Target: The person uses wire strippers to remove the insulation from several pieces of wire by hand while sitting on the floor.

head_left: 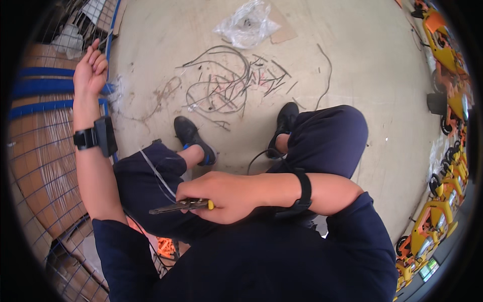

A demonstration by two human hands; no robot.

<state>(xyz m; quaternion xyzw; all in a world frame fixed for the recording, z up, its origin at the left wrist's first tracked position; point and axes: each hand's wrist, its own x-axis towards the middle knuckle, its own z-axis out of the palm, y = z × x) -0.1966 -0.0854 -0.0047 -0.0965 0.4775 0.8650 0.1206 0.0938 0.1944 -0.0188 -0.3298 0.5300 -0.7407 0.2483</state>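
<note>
My right hand point(221, 196) is closed around a pair of pliers point(183, 205) with dark metal jaws and a yellow handle end. The jaws point left, above my lap. A thin, pale, see-through strip point(157, 172) runs from beside that hand up across my left thigh. My left hand point(92, 70) is raised at the far left, next to a blue-framed wire mesh cage point(55, 85). Its fingers are curled in, with one sticking up more than the others. Whether anything is inside them cannot be made out.
Dark cable pieces point(241, 80) lie tangled on the floor beyond my shoes. Behind them is a clear plastic bag point(246, 22) beside some cardboard point(286, 30). Yellow-and-orange wheeled machines point(430, 226) line the right side. Orange parts point(166, 246) sit low at left.
</note>
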